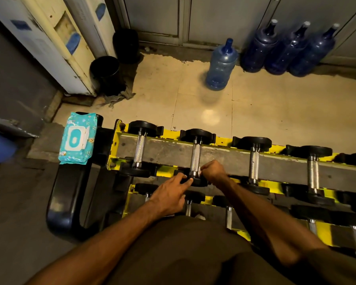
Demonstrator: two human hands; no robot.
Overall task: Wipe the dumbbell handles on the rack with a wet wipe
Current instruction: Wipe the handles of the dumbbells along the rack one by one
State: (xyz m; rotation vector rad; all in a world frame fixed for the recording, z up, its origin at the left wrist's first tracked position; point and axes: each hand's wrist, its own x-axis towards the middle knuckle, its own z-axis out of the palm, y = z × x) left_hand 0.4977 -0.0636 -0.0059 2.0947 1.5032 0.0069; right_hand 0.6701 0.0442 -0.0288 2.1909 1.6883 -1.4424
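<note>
Pack of wet wipes (pixel 77 138): turquoise soft pack, white flip lid with a turquoise oval; "72" legible near the top corner, other print too small to read. Lying flat on the far end of a black padded table (pixel 70 192), just left of the rack.

Rack (pixel 117 140): yellow-painted steel, paint chipped, grey tray between the rails. Top tier carrying four visible dumbbells with black heads and knurled chrome grips, set crosswise. Lower tier (pixel 130 194) holding further dumbbells, partly hidden by the arms.

Dumbbell (pixel 197 134), second from left on the top tier: resting in its cradle. Handle (pixel 195 156) bare along most of its length.

Wet wipe (pixel 199 172): small white fold, pressed to the near end of that handle.

Right hand (pixel 213 170): curled, pinching the wipe against the grip.

Left hand (pixel 171 194): released, fingers fairly straight, tips resting on the near black head of the same dumbbell; nothing grasped.

Floor (pixel 255 112): beige tiles, worn and stained dark along the back wall.

Room: one pale blue water jug (pixel 221 66) standing alone; three darker jugs (pixel 288 50) leaning on grey wall panels. Two white water dispensers (pixel 56 38) at left, blue taps. Two black buckets (pixel 105 70) beside them, grey rag (pixel 119 93) beneath. No label legible on any of these.
</note>
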